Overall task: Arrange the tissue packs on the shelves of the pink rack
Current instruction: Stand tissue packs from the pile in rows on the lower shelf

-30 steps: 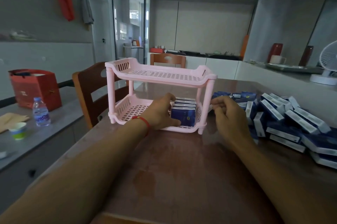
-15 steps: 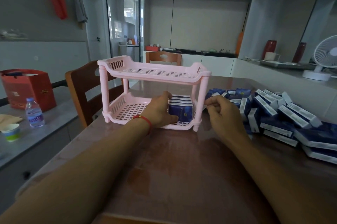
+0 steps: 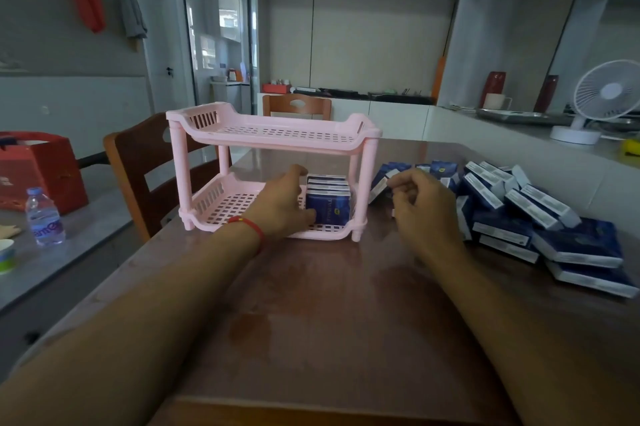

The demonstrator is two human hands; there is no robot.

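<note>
Nearest, the glossy brown wooden table (image 3: 311, 339) lies bare and gives both forearms free sliding room. Beyond it, the left hand (image 3: 280, 207) rests flat, fingers spread, against the row of dark blue tissue packs (image 3: 327, 197) standing at the right end of the pink slotted plastic rack's (image 3: 270, 134) lower shelf, pressing rather than gripping. The right hand (image 3: 420, 207) curls loosely beside the rack's right post; whether it pinches anything I cannot tell. Just right of it sprawls the loose heap of blue-and-white tissue packs (image 3: 519, 214). These look light, soft and slick-wrapped, best pinched across the narrow sides. Likely snags are the low shelf lip and the posts; the upper shelf stands empty.
</note>
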